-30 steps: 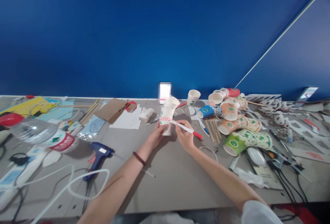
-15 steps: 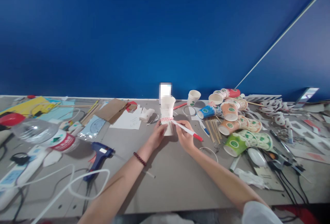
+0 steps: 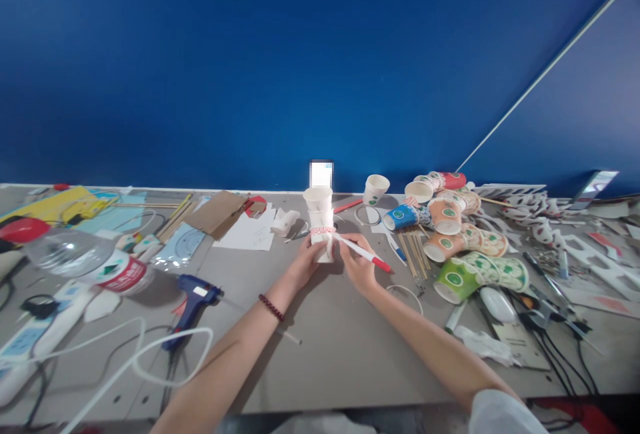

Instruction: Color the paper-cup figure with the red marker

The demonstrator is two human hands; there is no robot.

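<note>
A stack of white paper cups (image 3: 319, 211) with a red-patterned band stands near the middle, tilted slightly left at the top. My left hand (image 3: 303, 262) grips its lower part from the left side. In my right hand (image 3: 359, 266) is a white marker with a red end (image 3: 367, 256), its other end against the right side of the cups. Behind the stack a lit phone screen (image 3: 321, 173) stands at the wall.
Patterned paper cups (image 3: 447, 216) lie to the right beside wooden sticks (image 3: 413, 254). A blue glue gun (image 3: 193, 306) and a plastic bottle (image 3: 95, 261) lie left. White paper (image 3: 245, 231) and an upright white cup (image 3: 376, 189) are farther back.
The top of the cup stack has shifted left, and more of its lower front shows. The marker and both hands have barely moved.
</note>
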